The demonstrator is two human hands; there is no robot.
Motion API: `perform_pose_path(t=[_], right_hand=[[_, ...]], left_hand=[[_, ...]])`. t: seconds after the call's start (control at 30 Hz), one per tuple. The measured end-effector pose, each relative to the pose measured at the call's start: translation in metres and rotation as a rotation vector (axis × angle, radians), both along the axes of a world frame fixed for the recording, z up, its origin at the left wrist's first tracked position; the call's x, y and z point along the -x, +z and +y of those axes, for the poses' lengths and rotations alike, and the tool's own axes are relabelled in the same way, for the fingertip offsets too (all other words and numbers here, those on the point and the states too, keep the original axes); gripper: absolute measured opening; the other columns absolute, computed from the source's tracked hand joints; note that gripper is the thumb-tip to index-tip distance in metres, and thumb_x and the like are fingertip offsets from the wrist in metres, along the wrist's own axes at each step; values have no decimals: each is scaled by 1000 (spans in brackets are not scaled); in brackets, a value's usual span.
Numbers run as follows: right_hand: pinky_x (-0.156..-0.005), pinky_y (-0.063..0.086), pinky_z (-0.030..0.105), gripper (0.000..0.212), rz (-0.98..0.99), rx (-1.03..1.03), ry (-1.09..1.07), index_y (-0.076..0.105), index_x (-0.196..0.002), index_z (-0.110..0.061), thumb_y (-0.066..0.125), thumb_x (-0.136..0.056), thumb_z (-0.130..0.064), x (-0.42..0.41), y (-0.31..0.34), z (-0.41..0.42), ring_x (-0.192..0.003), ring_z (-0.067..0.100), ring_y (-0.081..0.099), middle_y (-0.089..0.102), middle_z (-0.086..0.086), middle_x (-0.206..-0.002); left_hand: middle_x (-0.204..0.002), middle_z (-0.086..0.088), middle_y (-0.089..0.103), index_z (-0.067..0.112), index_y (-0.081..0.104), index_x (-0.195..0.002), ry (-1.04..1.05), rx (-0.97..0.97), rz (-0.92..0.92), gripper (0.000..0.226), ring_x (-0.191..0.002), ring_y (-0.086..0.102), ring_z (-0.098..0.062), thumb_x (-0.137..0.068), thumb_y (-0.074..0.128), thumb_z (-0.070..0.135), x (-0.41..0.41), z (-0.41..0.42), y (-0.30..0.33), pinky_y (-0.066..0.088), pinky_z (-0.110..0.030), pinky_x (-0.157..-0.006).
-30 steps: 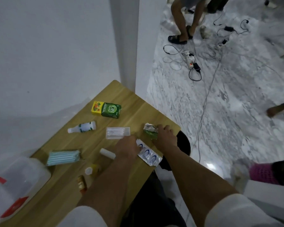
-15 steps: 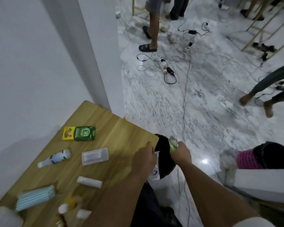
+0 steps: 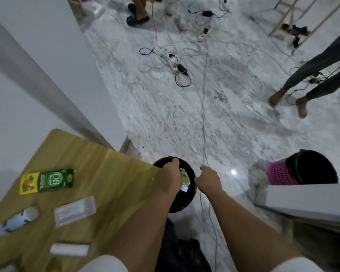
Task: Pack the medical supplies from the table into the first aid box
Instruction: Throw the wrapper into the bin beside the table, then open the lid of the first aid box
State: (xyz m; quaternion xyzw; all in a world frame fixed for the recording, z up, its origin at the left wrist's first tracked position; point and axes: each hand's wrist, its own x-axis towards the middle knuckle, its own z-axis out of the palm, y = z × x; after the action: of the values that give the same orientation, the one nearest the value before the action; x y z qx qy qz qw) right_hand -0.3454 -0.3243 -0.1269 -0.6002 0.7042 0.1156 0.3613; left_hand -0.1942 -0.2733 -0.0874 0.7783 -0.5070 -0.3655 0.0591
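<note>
Lying on wooden table (image 3: 110, 173): green box (image 3: 47, 181) lettered "OB".

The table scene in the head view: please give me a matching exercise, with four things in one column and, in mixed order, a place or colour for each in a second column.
Things:
1. carton
2. clear flat case
3. black bin
4. pink basket

Descriptions:
A. on the floor at the far right, beside a white block
B. green and yellow, printed "OB"
C. under both hands, at the table's edge
D. transparent, lying on the table nearer the person than the carton

Pairs: 1-B, 2-D, 3-C, 4-A
</note>
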Motion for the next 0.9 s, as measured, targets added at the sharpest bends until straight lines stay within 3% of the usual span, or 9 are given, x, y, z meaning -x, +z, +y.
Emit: perform_pose_path(t=[0.1, 0.2, 0.3, 0.43, 0.5, 0.6, 0.73, 0.83, 0.9], right_hand=[[-92, 55, 39, 48, -78, 117, 47, 56, -139, -16, 61, -93, -26, -25, 27, 2, -112, 26, 66, 69, 7, -127], [-90, 53, 36, 41, -211, 248, 182, 60, -137, -20, 58, -97, -28, -69, 63, 14, -111, 20, 65, 69, 1, -125], [-89, 53, 35, 34, -363, 341, 404, 65, -131, -19, 59, -98, -25, -131, 101, 43, -108, 20, 66, 70, 0, -119], [-90, 55, 37, 29, -590, 442, 741, 72, -121, -15, 68, -93, -16, -233, 149, 123, -103, 27, 69, 74, 6, -112], [-89, 53, 32, 28, -730, 494, 903, 75, -116, -13, 72, -88, -13, -283, 167, 184, -99, 28, 71, 75, 7, -109], [-91, 56, 39, 28, -904, 388, 1114, 75, -114, -14, 70, -87, -21, -341, 182, 287, -98, 23, 71, 74, 6, -107], [-105, 46, 35, 51, -734, 157, 1408, 58, -141, -20, 68, -93, -35, -391, 174, 405, -125, 24, 59, 58, 7, -137], [-111, 44, 43, 82, -519, 182, 1640, 35, -157, -21, 74, -88, -44, -411, 146, 457, -139, 32, 47, 37, 13, -156], [-110, 44, 49, 94, -410, 230, 1726, 34, -155, -23, 81, -78, -49, -417, 120, 478, -140, 36, 41, 34, 14, -156]], left_hand=[[-111, -4, 68, 16, 59, -125, 101, 130, -44, 26, -97, 66, -26, -100, 56, 24, -20, 1, 28, 46, -33, -67], [-118, 4, 65, 22, 59, -127, 185, 181, -92, 30, -101, 66, -21, -100, 54, 31, -62, 22, 64, 52, -36, -76], [-111, 5, 65, 22, 61, -119, 326, 243, -145, 29, -100, 66, -22, -95, 53, 34, -120, 75, 102, 51, -36, -77], [-108, 1, 68, 22, 63, -107, 591, 292, -369, 25, -102, 65, -25, -93, 55, 40, -197, 203, 144, 48, -37, -74], [-114, 2, 68, 26, 65, -114, 779, 311, -423, 28, -109, 63, -24, -93, 56, 42, -226, 290, 155, 52, -38, -83], [-122, 2, 67, 27, 66, -122, 1060, 342, -509, 32, -115, 60, -24, -94, 58, 41, -249, 424, 156, 52, -39, -89], [-135, -7, 63, 20, 66, -132, 1303, 241, -602, 42, -125, 54, -32, -95, 61, 40, -258, 567, 121, 51, -46, -94], [-152, -13, 52, 17, 58, -145, 1328, 211, -563, 65, -141, 42, -36, -94, 60, 57, -261, 626, 71, 40, -51, -111], [-163, -10, 39, 20, 47, -154, 1317, 291, -473, 75, -151, 32, -30, -94, 57, 63, -257, 638, 36, 28, -48, -119]])
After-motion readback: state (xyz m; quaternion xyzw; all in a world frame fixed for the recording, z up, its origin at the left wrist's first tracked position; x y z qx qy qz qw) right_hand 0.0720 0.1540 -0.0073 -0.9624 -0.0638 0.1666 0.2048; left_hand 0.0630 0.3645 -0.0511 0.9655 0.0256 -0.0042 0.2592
